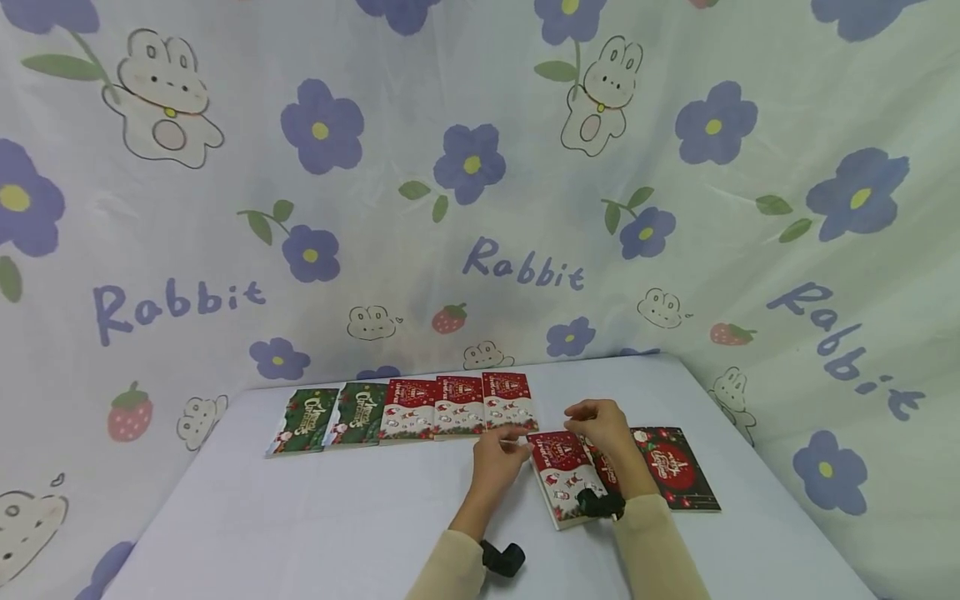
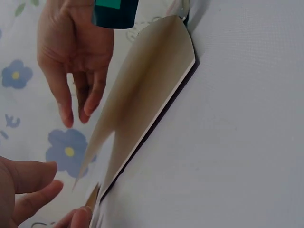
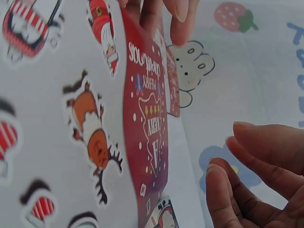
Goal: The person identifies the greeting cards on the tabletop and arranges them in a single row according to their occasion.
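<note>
A: What is the left hand (image 1: 497,460) doing?
B: Pinching the top corner of the red-and-white Christmas paper booklet (image 1: 564,477) lying on the pale table (image 1: 337,517).
A: The right hand (image 1: 602,427)?
B: Hovering over it, fingers loosely curled, gripping nothing.

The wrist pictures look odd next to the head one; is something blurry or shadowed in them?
Left wrist view: the lifted cover shows its plain underside with a soft shadow across it, and the left hand sits blurred at the frame's corner. Right wrist view: the red booklet fills the frame so close that its print is soft. Head view: even light, sharp, edges bowed.
</note>
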